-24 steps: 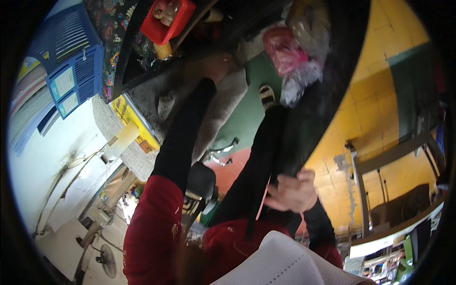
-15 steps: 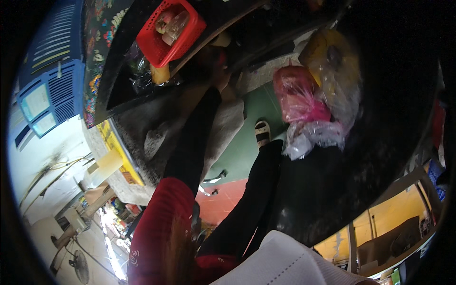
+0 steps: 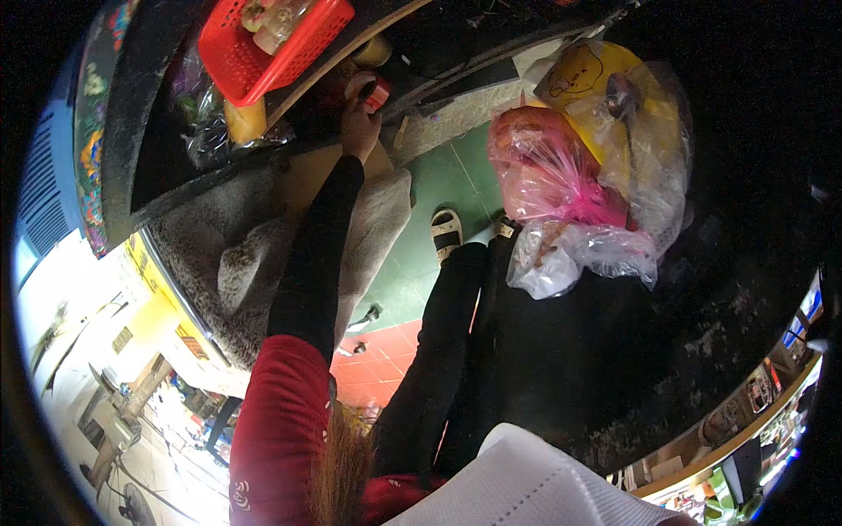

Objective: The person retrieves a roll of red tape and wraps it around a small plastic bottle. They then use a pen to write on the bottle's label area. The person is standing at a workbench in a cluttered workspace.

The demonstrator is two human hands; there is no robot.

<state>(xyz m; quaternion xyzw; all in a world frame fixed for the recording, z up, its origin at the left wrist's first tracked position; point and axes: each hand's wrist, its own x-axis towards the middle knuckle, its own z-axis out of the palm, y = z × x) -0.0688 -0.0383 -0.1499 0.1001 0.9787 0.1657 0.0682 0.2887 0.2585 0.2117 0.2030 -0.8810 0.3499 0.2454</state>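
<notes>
My left arm, in a red and black sleeve, reaches forward to a dark shelf. My left hand (image 3: 358, 130) is closed there on a small red and white round thing (image 3: 375, 95) with a dark middle; its exact kind is unclear. Left of the hand stands a red perforated plastic basket (image 3: 254, 66) holding a clear bag (image 3: 282, 24) and some pale round items. Beneath the basket's near corner shows a yellowish cylinder (image 3: 246, 121) beside crumpled clear plastic. My right hand is out of view.
On the dark surface at right lie a knotted pink plastic bag (image 3: 548, 167) with reddish contents, a yellow bag (image 3: 579, 74) and clear plastic (image 3: 583, 254). A grey furry cover (image 3: 237, 254) lies under my arm. My sandalled foot (image 3: 446, 233) rests on green floor tiles.
The view has shifted and brightened, so the basket sits farther up and left. My left hand, dim before beside a red patch, now shows clearly round the red and white thing.
</notes>
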